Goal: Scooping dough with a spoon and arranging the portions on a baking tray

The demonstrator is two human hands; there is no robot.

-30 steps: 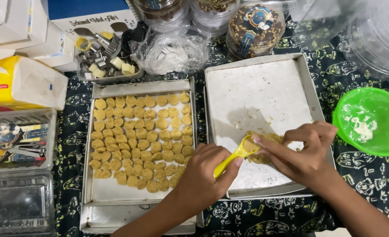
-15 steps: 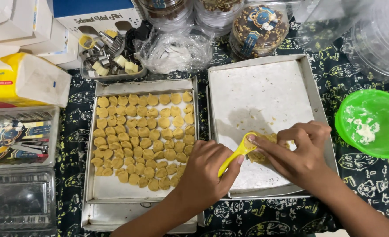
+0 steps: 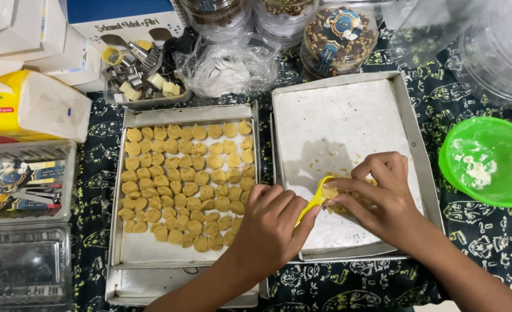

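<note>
Here, over the floured tray [image 3: 348, 121], the left hand [image 3: 270, 228] grips a yellow spoon [image 3: 312, 201] at the tray's near edge. The right hand [image 3: 383, 199] closes its fingers on a lump of dough [image 3: 339, 199] at the spoon's bowl. Left of that tray, a second tray [image 3: 123, 254] holds rows of dough pieces [image 3: 186, 182].

The left hand [image 3: 270, 228] grips a yellow scoop [image 3: 315, 199] by its handle. The right hand [image 3: 380, 199] presses a lump of dough [image 3: 348, 202] against the scoop's bowl, over the near edge of the right baking tray [image 3: 348, 121]. The left baking tray [image 3: 146, 254] holds rows of shaped dough pieces [image 3: 186, 182]. A green bowl [image 3: 490, 162] sits at the far right.
</note>
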